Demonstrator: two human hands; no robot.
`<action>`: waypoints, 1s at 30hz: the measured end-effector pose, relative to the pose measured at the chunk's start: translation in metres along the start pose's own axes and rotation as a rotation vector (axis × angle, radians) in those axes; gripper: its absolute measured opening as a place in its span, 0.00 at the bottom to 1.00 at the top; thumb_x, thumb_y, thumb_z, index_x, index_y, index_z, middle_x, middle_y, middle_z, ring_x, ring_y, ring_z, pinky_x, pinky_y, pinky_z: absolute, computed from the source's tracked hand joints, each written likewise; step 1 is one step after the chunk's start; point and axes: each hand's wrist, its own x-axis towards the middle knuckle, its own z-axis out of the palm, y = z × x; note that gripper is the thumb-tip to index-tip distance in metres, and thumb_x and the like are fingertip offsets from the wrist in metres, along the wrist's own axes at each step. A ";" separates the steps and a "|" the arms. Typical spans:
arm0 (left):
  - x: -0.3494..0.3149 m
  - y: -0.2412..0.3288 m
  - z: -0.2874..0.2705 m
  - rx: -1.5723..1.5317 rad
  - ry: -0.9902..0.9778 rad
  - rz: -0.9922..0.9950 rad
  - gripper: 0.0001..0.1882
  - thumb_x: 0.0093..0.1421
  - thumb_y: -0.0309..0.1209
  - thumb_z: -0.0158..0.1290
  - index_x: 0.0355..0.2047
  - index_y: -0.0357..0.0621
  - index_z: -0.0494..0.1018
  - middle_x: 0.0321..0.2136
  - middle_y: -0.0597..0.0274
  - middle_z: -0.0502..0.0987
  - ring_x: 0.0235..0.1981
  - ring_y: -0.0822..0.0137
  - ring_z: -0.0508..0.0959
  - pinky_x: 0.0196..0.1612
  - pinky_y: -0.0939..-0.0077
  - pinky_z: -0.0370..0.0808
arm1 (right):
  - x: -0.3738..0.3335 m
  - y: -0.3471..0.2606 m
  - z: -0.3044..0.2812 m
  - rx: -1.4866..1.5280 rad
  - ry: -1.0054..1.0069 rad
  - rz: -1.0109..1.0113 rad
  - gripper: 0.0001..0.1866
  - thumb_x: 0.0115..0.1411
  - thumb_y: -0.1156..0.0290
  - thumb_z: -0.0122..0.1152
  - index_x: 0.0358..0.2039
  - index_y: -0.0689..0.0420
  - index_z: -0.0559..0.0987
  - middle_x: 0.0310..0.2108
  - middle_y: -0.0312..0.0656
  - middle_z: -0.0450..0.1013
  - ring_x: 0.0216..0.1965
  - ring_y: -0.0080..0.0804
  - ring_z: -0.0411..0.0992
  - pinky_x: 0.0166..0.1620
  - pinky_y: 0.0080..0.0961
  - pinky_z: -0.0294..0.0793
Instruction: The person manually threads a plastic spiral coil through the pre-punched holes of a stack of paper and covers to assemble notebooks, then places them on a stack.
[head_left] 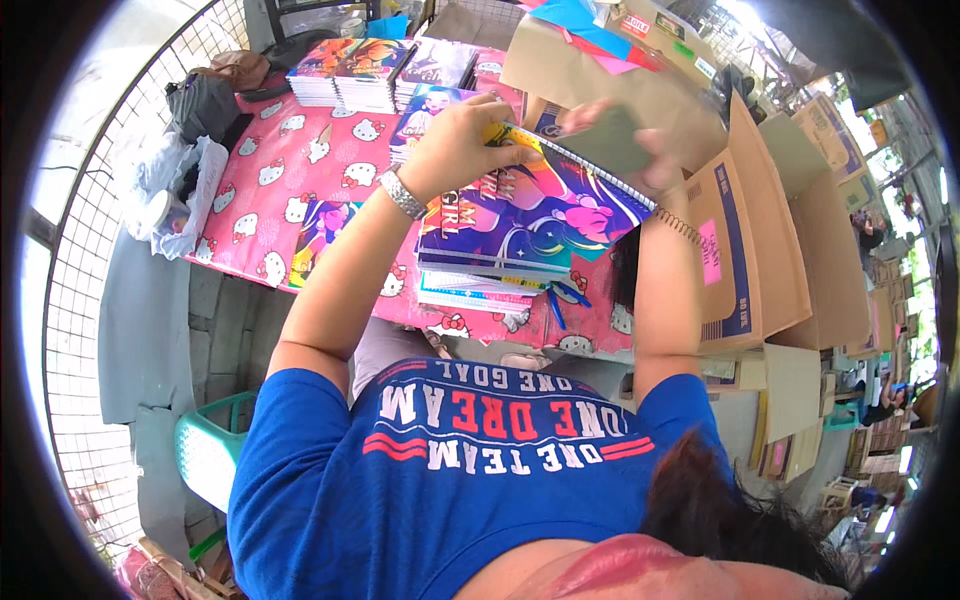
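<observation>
A colourful spiral notebook (540, 205) with cartoon figures on its cover lies tilted over a stack of notebooks (480, 290). My left hand (475, 140) grips its upper left corner, thumb on the cover. Along its upper right edge runs a wire coil (685, 228), whose loose end sticks out past the lower right corner. Just above that edge my right hand (650, 150), smeared by motion, has its fingers around a flat dark grey-green piece (615, 140); its kind is unclear. Blue pens (565, 298) lie beside the stack.
A pink patterned cloth (270, 150) covers the table. Stacks of notebooks (345, 85) stand at its far side. Open cardboard boxes (750, 250) crowd the right. A plastic bag with a cup (170, 210) hangs at the left edge, near a green stool (210, 430).
</observation>
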 end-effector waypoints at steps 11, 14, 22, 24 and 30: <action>0.006 0.005 0.003 0.005 -0.088 -0.042 0.21 0.48 0.41 0.71 0.30 0.39 0.75 0.25 0.59 0.72 0.27 0.63 0.74 0.31 0.69 0.70 | 0.008 -0.005 -0.009 -0.359 -0.085 0.097 0.33 0.53 0.45 0.56 0.50 0.60 0.73 0.47 0.48 0.69 0.49 0.37 0.70 0.57 0.33 0.69; 0.004 0.005 0.006 -0.085 -0.040 -0.006 0.21 0.48 0.41 0.71 0.31 0.39 0.75 0.26 0.60 0.72 0.26 0.65 0.73 0.30 0.70 0.70 | 0.010 -0.003 0.002 0.069 -0.149 -0.326 0.30 0.54 0.47 0.51 0.46 0.59 0.76 0.44 0.38 0.69 0.50 0.27 0.67 0.55 0.27 0.65; 0.007 0.006 0.005 -0.114 -0.108 -0.049 0.20 0.49 0.39 0.71 0.33 0.39 0.75 0.24 0.62 0.72 0.26 0.68 0.73 0.31 0.71 0.70 | 0.015 0.000 -0.006 -0.048 -0.034 -0.090 0.34 0.52 0.45 0.55 0.49 0.62 0.75 0.50 0.44 0.70 0.52 0.33 0.70 0.58 0.31 0.68; 0.009 0.006 0.005 -0.124 -0.116 -0.067 0.21 0.49 0.38 0.71 0.34 0.39 0.75 0.24 0.62 0.72 0.26 0.69 0.73 0.30 0.72 0.71 | 0.019 -0.001 -0.010 -0.396 0.026 0.028 0.33 0.53 0.46 0.56 0.50 0.62 0.75 0.49 0.43 0.70 0.51 0.32 0.70 0.57 0.31 0.69; 0.007 0.010 0.006 -0.193 -0.112 -0.125 0.22 0.48 0.36 0.72 0.35 0.40 0.74 0.24 0.64 0.75 0.26 0.74 0.75 0.29 0.75 0.71 | 0.018 -0.006 -0.002 -0.171 -0.047 -0.109 0.33 0.54 0.46 0.55 0.49 0.62 0.75 0.49 0.45 0.71 0.52 0.34 0.70 0.58 0.30 0.66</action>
